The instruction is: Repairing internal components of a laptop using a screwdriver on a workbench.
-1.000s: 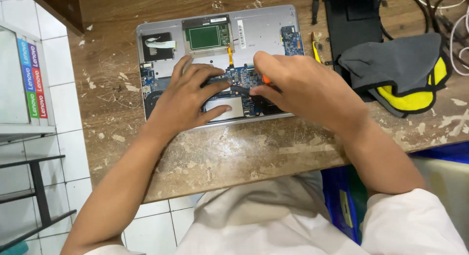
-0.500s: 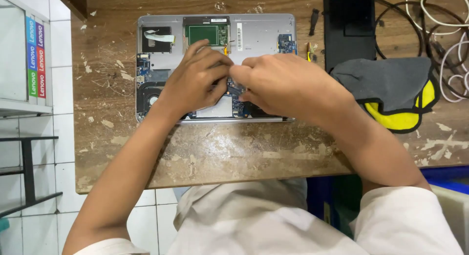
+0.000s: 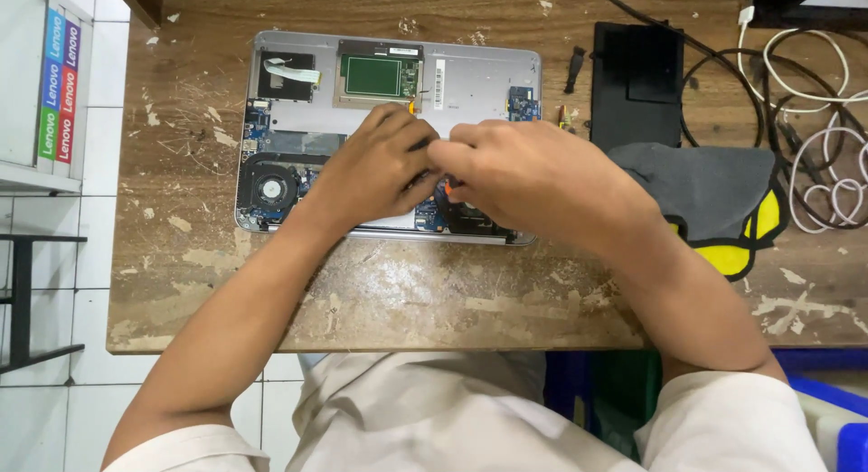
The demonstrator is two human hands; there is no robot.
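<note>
Laptop base [image 3: 389, 128], opened and silver, lies flat near the far edge of the table [image 3: 407, 291], long axis running left to right, fan at your left. Your left hand [image 3: 375, 169] curls its grip onto the board; your right hand [image 3: 533, 174] pinches a small orange-tipped tool [image 3: 447, 188]. Keep both wrists low and steady.

L hand [image 3: 375, 169] lay palm down, fingers curled, knuckles up. R hand [image 3: 529, 169] met it fingertip to fingertip, fingers pinched tight. Both forearms bare, angled inward from lower corners; wrists straight, sleeves ended near elbows.
</note>
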